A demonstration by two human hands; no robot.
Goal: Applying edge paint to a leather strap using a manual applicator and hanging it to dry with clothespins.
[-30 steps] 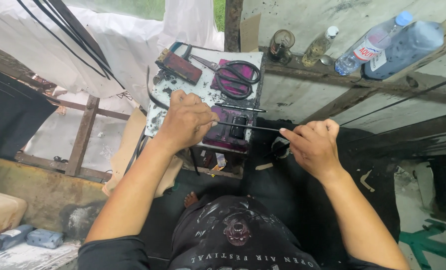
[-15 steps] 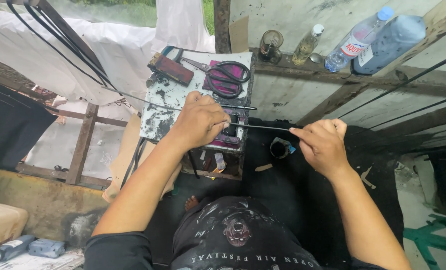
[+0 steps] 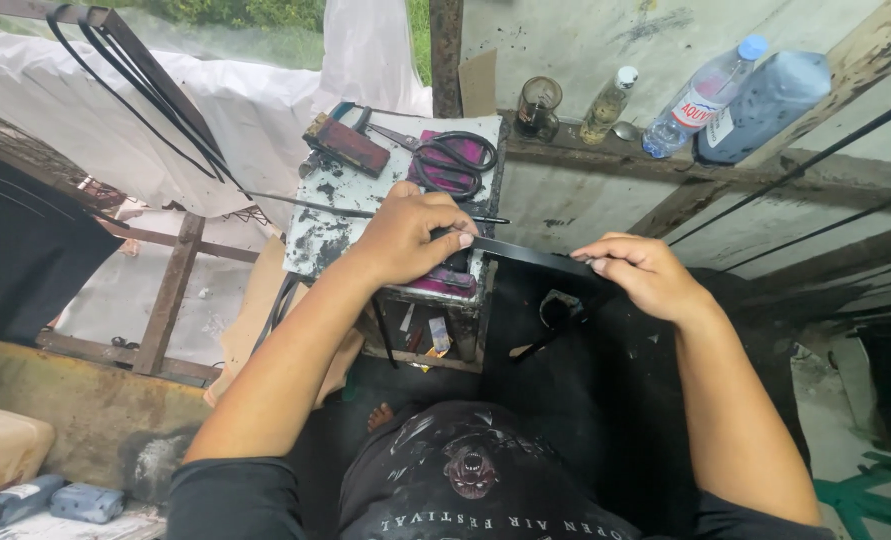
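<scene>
- Rough outdoor workshop: stained concrete wall, white tarp (image 3: 265,110) behind, rusty metal frame at left.
- Small paint-spattered tabletop (image 3: 315,235) straight ahead; black-handled scissors (image 3: 450,160) on a magenta cloth, a dark red flat case (image 3: 345,145) beside them.
- Wooden ledge (image 3: 585,160) on the wall carries a brown glass jar (image 3: 540,105), a small bottle of yellowish liquid (image 3: 607,103), a clear plastic water bottle (image 3: 700,98) and a blue-grey jug (image 3: 765,105).
- I see a thin black strip (image 3: 530,256) stretched between both hands, over the tabletop's near right edge.
- Left hand (image 3: 410,235): fingers curled tight, pinching the strip's left end against the tabletop edge.
- Right hand (image 3: 645,275): fingers closed on the strip's right end, thumb on top, well apart from the left.
- Strip runs slightly downhill left to right; a thin black rod (image 3: 365,212) lies across the tabletop just behind the left hand.
- Long black strips (image 3: 135,90) hang over the frame at top left.
</scene>
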